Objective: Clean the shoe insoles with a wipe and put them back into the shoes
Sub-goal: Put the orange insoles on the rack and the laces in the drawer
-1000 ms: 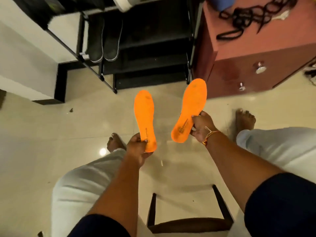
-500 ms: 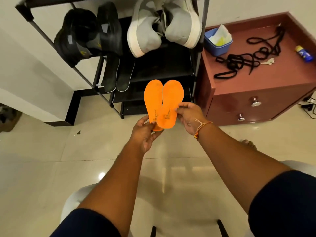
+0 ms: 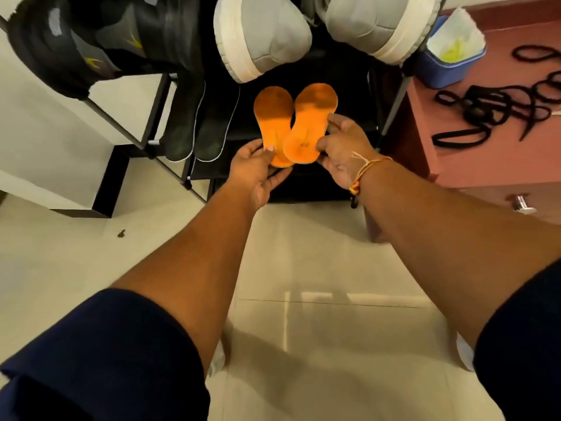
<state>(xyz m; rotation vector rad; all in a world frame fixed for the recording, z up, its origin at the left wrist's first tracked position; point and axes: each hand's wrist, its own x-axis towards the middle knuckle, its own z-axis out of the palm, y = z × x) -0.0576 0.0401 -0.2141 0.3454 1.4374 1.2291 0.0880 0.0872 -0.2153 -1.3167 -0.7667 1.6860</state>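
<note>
Fingers (image 3: 267, 154): L hand (image 3: 258, 170) grips L insole (image 3: 272, 115), R hand (image 3: 343, 147) R insole (image 3: 311, 123) | edges prob. overlap — rack (image 3: 352, 86) close

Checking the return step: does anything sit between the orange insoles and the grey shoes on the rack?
Nothing visible does. The left hand and right hand hold the insoles just below the grey shoes, with only open air between. The shoes' openings are out of view.

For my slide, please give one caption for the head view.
Left hand holds one flat orange insole, right hand the other insole, before a black metal shoe rack.
</note>
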